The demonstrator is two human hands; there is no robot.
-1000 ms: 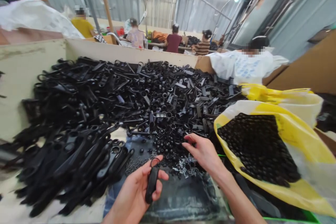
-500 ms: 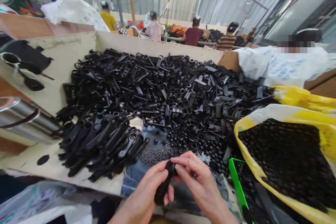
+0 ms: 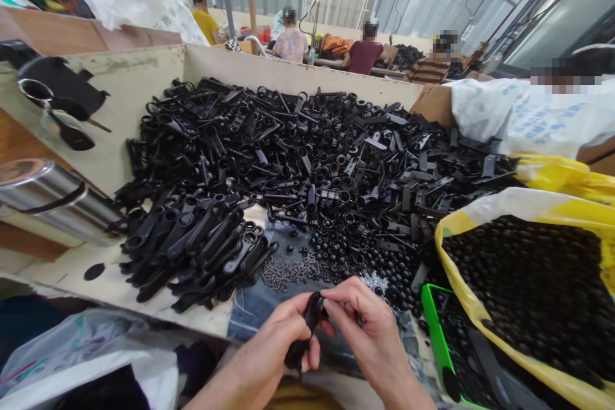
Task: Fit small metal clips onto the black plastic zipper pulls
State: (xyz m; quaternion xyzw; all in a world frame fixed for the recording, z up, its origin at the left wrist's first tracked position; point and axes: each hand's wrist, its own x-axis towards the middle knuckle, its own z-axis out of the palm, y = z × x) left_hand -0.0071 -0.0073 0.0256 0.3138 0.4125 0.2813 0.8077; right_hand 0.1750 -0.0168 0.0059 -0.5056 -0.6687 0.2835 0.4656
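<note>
My left hand (image 3: 276, 346) is closed round a long black plastic handle piece (image 3: 305, 330), held upright near the bottom middle. My right hand (image 3: 368, 339) pinches at the handle's upper end with thumb and forefinger; what sits between those fingertips is too small to make out. Just beyond the hands lie small black round caps (image 3: 346, 256) and a patch of tiny metal screws (image 3: 288, 272). A row of matching black handles (image 3: 202, 250) is stacked to the left.
A big heap of black plastic parts (image 3: 312, 147) fills the walled wooden table (image 3: 144, 80). A yellow bag of small black pieces (image 3: 523, 282) and a green bin edge (image 3: 435, 333) are at right. A steel flask (image 3: 52, 198) lies at left. Several people sit behind.
My right hand left the pile of small caps and came to the handle in my left hand, pinching at its top. The view has turned slightly left and down.
</note>
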